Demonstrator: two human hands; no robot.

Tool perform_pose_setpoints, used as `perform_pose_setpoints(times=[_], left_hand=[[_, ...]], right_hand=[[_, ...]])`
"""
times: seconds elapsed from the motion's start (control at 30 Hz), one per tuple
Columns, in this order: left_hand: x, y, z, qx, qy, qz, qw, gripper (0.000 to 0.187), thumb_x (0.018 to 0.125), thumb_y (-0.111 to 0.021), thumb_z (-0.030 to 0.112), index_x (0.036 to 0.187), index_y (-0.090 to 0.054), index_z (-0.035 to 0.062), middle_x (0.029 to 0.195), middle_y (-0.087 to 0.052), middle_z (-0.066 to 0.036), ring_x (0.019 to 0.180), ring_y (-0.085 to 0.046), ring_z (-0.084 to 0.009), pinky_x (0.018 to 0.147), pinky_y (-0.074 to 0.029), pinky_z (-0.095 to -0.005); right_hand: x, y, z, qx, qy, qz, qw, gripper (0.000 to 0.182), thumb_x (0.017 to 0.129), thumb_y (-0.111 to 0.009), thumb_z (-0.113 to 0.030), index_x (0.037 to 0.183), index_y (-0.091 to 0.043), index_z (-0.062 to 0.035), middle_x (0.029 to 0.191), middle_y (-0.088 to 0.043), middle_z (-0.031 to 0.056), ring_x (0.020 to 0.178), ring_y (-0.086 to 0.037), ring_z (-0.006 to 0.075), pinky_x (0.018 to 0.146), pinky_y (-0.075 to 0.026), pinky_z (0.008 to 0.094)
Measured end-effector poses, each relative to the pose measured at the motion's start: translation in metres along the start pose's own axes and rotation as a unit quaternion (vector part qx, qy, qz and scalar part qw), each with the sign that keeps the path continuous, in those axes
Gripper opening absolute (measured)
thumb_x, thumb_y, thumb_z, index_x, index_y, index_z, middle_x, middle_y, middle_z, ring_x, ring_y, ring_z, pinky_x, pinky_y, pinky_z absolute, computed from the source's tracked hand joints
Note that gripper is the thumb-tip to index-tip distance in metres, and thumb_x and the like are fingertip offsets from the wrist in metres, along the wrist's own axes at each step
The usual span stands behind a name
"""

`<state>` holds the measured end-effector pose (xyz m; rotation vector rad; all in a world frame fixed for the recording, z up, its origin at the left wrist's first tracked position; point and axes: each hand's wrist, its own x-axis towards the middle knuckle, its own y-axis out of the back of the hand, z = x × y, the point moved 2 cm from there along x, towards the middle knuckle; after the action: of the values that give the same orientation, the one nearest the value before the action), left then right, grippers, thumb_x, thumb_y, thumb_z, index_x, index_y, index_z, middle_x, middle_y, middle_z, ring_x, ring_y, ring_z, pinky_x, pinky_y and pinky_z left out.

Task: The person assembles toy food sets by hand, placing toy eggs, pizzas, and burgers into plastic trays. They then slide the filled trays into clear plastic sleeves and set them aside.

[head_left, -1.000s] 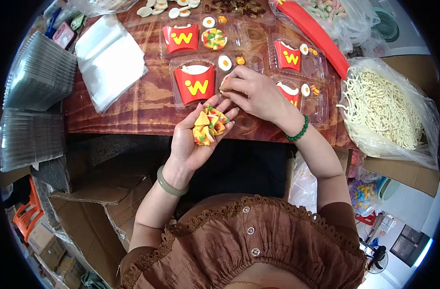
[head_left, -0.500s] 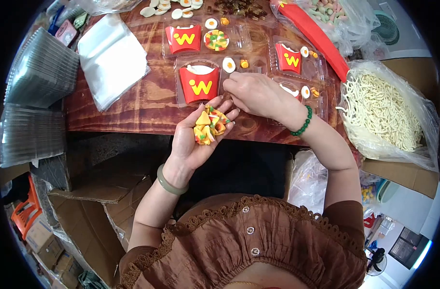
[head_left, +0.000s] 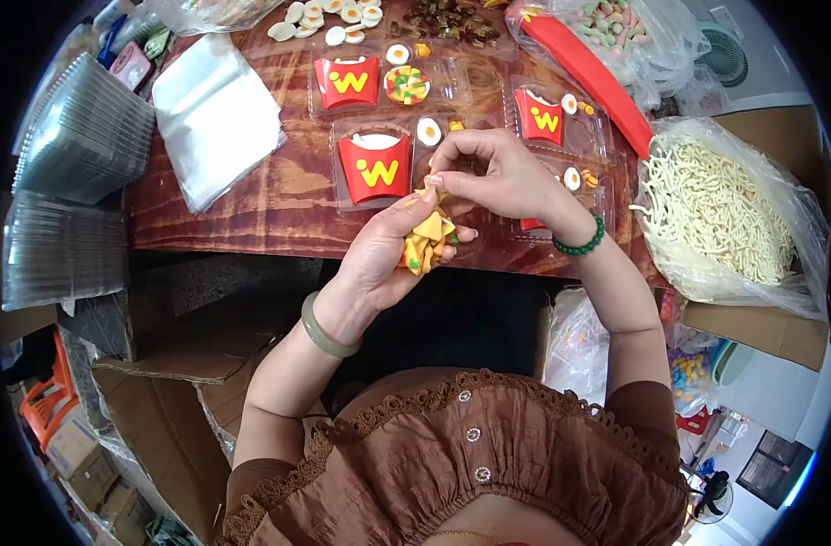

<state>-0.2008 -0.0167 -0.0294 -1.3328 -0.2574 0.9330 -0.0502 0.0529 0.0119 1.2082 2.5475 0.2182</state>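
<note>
Over the bench's (head_left: 252, 232) near edge, our left hand (head_left: 384, 250) cups pizza-wedge pieces (head_left: 426, 246) while our right hand (head_left: 502, 177) pinches one at the pile's top; we judge this picking-out, the next move calling for clean separation. Clear trays (head_left: 450, 84) line the bench, noodle-like strands (head_left: 716, 214) beside its right edge, an orange chair (head_left: 51, 400) off left.

From the wearer's head, the wide, dark-rimmed view faced forward and steeply down at close range, a brown gathered cloth top (head_left: 388, 446) filling the bottom centre, the bare left hand (head_left: 384, 250) and bare right hand (head_left: 506, 177) mid-frame, and a reddish-brown wooden tabletop (head_left: 288, 209) across the upper half.
</note>
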Motion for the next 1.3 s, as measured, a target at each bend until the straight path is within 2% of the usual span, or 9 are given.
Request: perform_pose_setpoints(times=[0.3, 0.53, 0.6, 0.63, 0.7, 0.83, 1.1, 1.2, 1.3], left_hand=[[0.006, -0.003, -0.001, -0.081, 0.080, -0.005, 0.993, 0.031, 0.097, -0.049, 0.023, 0.122, -0.047, 0.0047, 0.118, -0.056, -0.015, 0.088, -0.059, -0.0253, 0.058, -0.050, -0.0240], [0.010, -0.001, 0.000, -0.151, 0.097, -0.016, 0.984, 0.035, 0.097, -0.048, 0.022, 0.127, -0.045, 0.0050, 0.124, -0.052, -0.015, 0.090, -0.055, -0.0249, 0.059, -0.049, -0.0236], [0.010, -0.003, 0.000, -0.174, 0.098, -0.009, 0.980, 0.035, 0.097, -0.048, 0.022, 0.127, -0.046, 0.0057, 0.124, -0.052, -0.015, 0.089, -0.055, -0.0251, 0.059, -0.050, -0.0237], [0.010, -0.007, -0.002, -0.176, 0.108, -0.017, 0.978, 0.034, 0.096, -0.049, 0.022, 0.126, -0.047, 0.0060, 0.123, -0.053, -0.015, 0.089, -0.056, -0.0255, 0.059, -0.050, -0.0237], [0.012, -0.013, -0.008, -0.165, 0.123, -0.016, 0.978, 0.034, 0.096, -0.049, 0.022, 0.126, -0.048, 0.0061, 0.123, -0.053, -0.015, 0.090, -0.056, -0.0256, 0.059, -0.050, -0.0237], [0.017, -0.020, -0.023, -0.160, 0.147, -0.050, 0.975, 0.033, 0.096, -0.049, 0.022, 0.125, -0.048, 0.0069, 0.125, -0.052, -0.017, 0.091, -0.057, -0.0268, 0.059, -0.050, -0.0237], [0.006, -0.002, -0.027, -0.095, 0.121, -0.027, 0.988, 0.029, 0.097, -0.047, 0.026, 0.118, -0.051, 0.0059, 0.112, -0.060, -0.011, 0.089, -0.062, -0.0242, 0.057, -0.050, -0.0239], [-0.002, 0.003, -0.015, -0.095, 0.094, -0.002, 0.991, 0.031, 0.097, -0.047, 0.026, 0.121, -0.050, 0.0065, 0.115, -0.059, -0.012, 0.088, -0.062, -0.0241, 0.058, -0.050, -0.0234], [-0.010, 0.014, -0.005, -0.113, 0.055, 0.020, 0.992, 0.035, 0.097, -0.048, 0.025, 0.128, -0.047, 0.0077, 0.118, -0.057, -0.013, 0.089, -0.060, -0.0243, 0.061, -0.050, -0.0225]], right_hand=[[-0.030, 0.011, -0.001, 0.185, 0.054, 0.151, 0.969, 0.011, 0.094, -0.055, -0.017, 0.091, -0.051, -0.0068, 0.076, -0.053, -0.0026, 0.062, -0.045, 0.0014, 0.050, -0.031, 0.0158], [-0.253, 0.049, 0.021, 0.219, 0.039, 0.234, 0.946, 0.022, 0.094, -0.053, -0.018, 0.077, -0.048, -0.0055, 0.067, -0.053, 0.0027, 0.058, -0.049, 0.0077, 0.051, -0.036, 0.0201], [-0.330, 0.047, 0.052, 0.088, -0.383, 0.177, 0.902, 0.024, 0.086, -0.066, -0.024, 0.081, -0.055, -0.0037, 0.072, -0.059, 0.0078, 0.064, -0.057, 0.0124, 0.054, -0.043, 0.0212], [-0.354, 0.030, 0.062, 0.088, -0.384, 0.179, 0.901, 0.024, 0.086, -0.066, -0.024, 0.081, -0.055, -0.0037, 0.072, -0.059, 0.0078, 0.064, -0.057, 0.0124, 0.054, -0.043, 0.0212], [-0.386, 0.011, 0.079, -0.492, -0.507, 0.053, 0.706, 0.032, 0.075, -0.076, -0.018, 0.101, -0.063, -0.0024, 0.083, -0.063, 0.0103, 0.074, -0.061, 0.0120, 0.065, -0.049, 0.0248], [-0.249, 0.011, 0.030, -0.114, -0.148, 0.303, 0.934, 0.031, 0.078, -0.075, -0.018, 0.102, -0.064, -0.0021, 0.090, -0.062, 0.0088, 0.073, -0.058, 0.0095, 0.066, -0.047, 0.0242], [-0.055, -0.007, 0.012, 0.066, 0.048, 0.109, 0.991, 0.013, 0.087, -0.064, -0.011, 0.094, -0.066, -0.0009, 0.092, -0.064, 0.0027, 0.086, -0.058, 0.0079, 0.070, -0.048, 0.0220], [-0.036, -0.007, 0.004, 0.096, -0.033, 0.082, 0.991, 0.014, 0.089, -0.062, -0.012, 0.095, -0.065, 0.0002, 0.091, -0.065, 0.0047, 0.089, -0.060, 0.0092, 0.075, -0.050, 0.0254], [-0.009, 0.002, 0.015, -0.187, 0.097, 0.125, 0.970, 0.018, 0.086, -0.064, -0.013, 0.100, -0.065, -0.0019, 0.087, -0.066, 0.0065, 0.080, -0.064, 0.0137, 0.072, -0.050, 0.0275]])
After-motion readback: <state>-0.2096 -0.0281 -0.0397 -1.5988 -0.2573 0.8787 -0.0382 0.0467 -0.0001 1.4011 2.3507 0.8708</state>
